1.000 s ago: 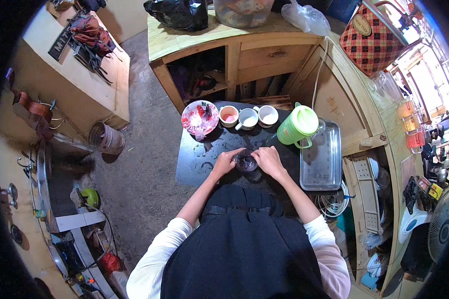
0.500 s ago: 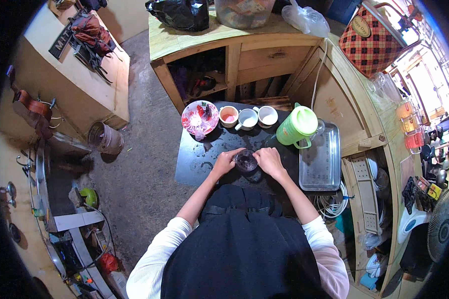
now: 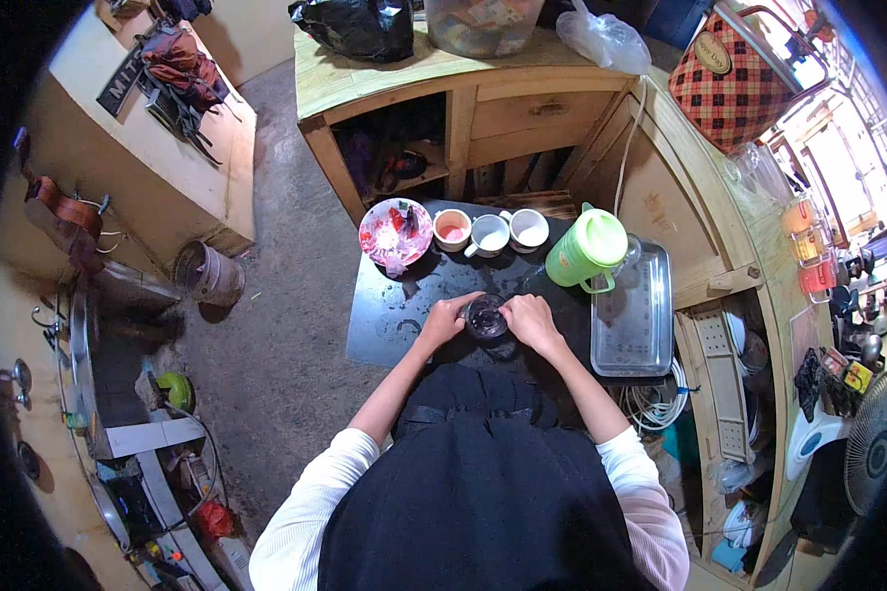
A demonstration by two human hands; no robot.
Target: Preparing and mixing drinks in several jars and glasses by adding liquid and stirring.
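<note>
1. Two-handed hold: pinching round, dark see-through cup (image 3: 486,320) between left hand (image 3: 445,321) and right hand (image 3: 531,320), at opposite sides.
2. Held near the near edge of dark table (image 3: 375,325); open gap to far mugs (image 3: 490,236), metal tray (image 3: 631,330) to right.
3. Lettered sign (image 3: 121,83) far left; oval label (image 3: 716,52) on checked bag (image 3: 727,98), far right.
4. Wet-spotted table surface, round-cornered tray.

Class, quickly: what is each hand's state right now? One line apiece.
Left hand: closed, holding the left side of a dark, round, glassy-looking cup.
Right hand: fingers curled at the cup's right rim; whether they grip it cannot be told.
</note>
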